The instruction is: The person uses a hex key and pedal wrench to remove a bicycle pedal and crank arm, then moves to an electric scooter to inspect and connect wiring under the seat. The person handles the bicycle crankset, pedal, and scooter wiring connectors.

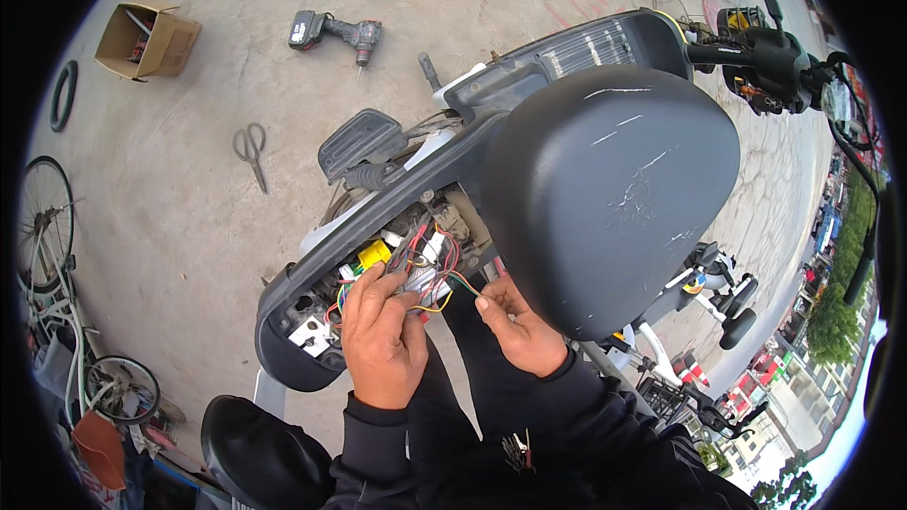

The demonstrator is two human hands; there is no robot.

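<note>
An electric scooter's rear compartment lies exposed in front of me, with a bundle of coloured wires (444,255) inside it. My right hand (520,329) pinches thin wires, one of them green, between thumb and forefinger, at the compartment's right side. My left hand (384,338) bends over the wiring, its fingers closed on wires near a yellow one; the fingertips are partly hidden. Just above the left hand sits a yellow connector (374,254). White connectors (433,247) lie among the wires. The black scooter seat (614,198) is tipped up, its scratched top facing me.
On the concrete floor are scissors (250,157), a cordless drill (336,35) and an open cardboard box (149,41). A bicycle (59,274) stands at the left edge. A black rounded seat (260,453) is at lower left. The scooter's handlebar (770,57) extends to the upper right.
</note>
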